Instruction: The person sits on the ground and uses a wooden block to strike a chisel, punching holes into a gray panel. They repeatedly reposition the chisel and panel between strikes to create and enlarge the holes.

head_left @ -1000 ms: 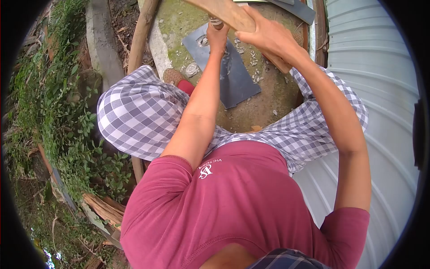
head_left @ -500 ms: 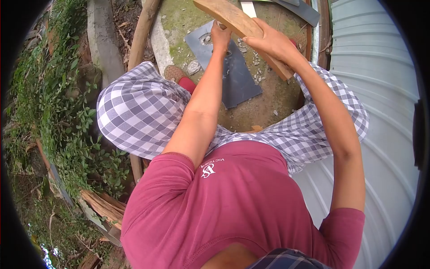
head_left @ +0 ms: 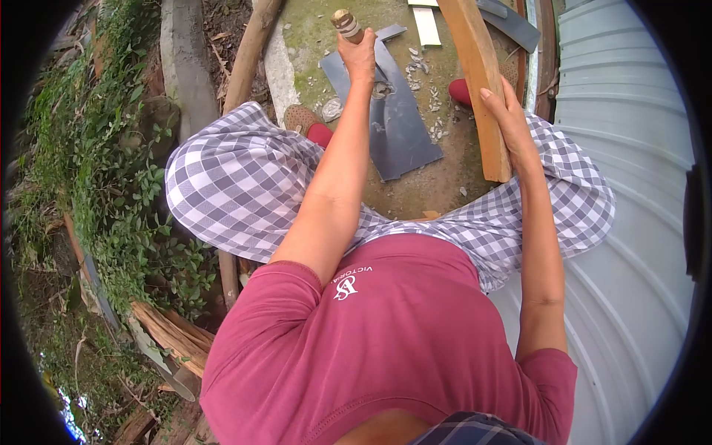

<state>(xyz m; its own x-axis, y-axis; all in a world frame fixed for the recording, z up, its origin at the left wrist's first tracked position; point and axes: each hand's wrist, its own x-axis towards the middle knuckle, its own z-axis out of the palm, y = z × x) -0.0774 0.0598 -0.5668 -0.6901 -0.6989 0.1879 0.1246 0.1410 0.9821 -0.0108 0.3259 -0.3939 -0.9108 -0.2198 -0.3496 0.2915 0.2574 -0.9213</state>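
Observation:
My left hand (head_left: 357,55) is closed around a chisel (head_left: 346,23) with a worn wooden handle, its butt end sticking out above the fist. The lower part of the tool is mostly hidden behind the hand and points down at a dark grey sheet (head_left: 406,137). That flat sheet lies on the ground between my feet, with a rough broken patch (head_left: 382,90) near its middle. On the right, my right hand (head_left: 512,122) grips a thick wooden board (head_left: 480,74) along its edge, off to the side of the sheet. The board's far end runs out of view.
Grey chips (head_left: 435,111) are scattered on the mossy ground beside the sheet. White strips (head_left: 426,26) and another grey piece (head_left: 512,24) lie farther off. A log (head_left: 248,59) and green plants (head_left: 111,163) flank the left; corrugated metal sheeting (head_left: 623,148) covers the right.
My right hand has swung the board right and toward me, away from above my left hand. The chisel's handle now shows above my left fist.

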